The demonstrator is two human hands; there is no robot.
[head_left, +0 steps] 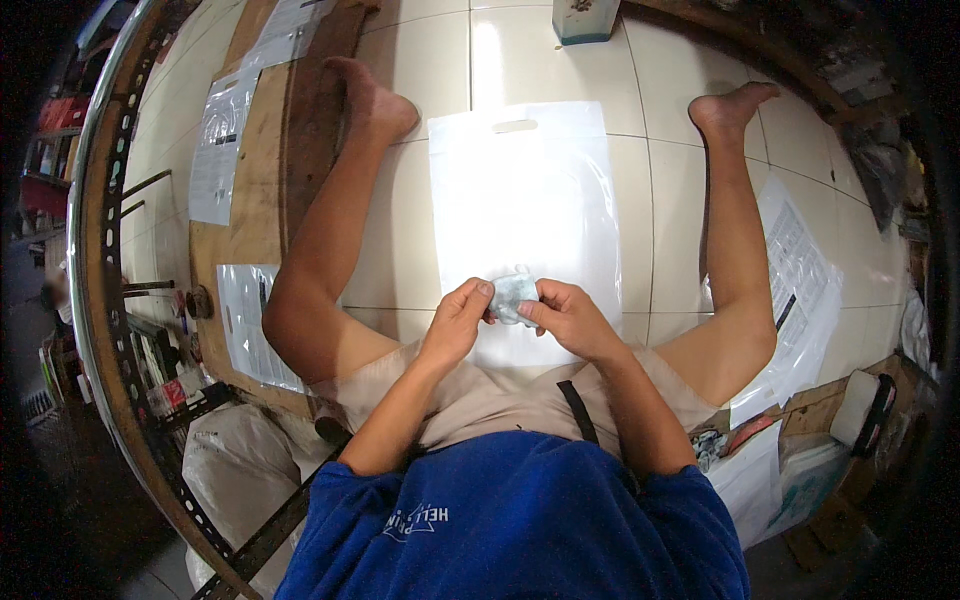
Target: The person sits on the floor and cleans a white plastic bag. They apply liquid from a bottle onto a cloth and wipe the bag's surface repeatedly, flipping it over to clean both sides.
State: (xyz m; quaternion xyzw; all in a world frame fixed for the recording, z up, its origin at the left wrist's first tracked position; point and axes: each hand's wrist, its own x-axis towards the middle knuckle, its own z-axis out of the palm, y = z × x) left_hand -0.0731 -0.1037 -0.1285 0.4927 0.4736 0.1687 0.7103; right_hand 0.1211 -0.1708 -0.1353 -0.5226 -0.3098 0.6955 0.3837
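Note:
Between my hands is a small crumpled pale grey-blue cloth [514, 294]. My left hand [462, 312] pinches its left side, with the thumb on top. On its other side my right hand [568, 314] grips the edge between thumb and curled fingers. Beneath the cloth, a white plastic bag [525, 200] with a cut-out handle lies flat on the tiled floor, its handle end away from me. The bag spreads between my outstretched legs, and its near end reaches my shorts.
Printed plastic bags lie on a wooden board [262, 215] at the left and beside my right leg [790, 290]. A metal shelf frame [112, 300] stands at the left. At the far side is a pale container [586, 22]. A brush [862, 412] rests at the lower right.

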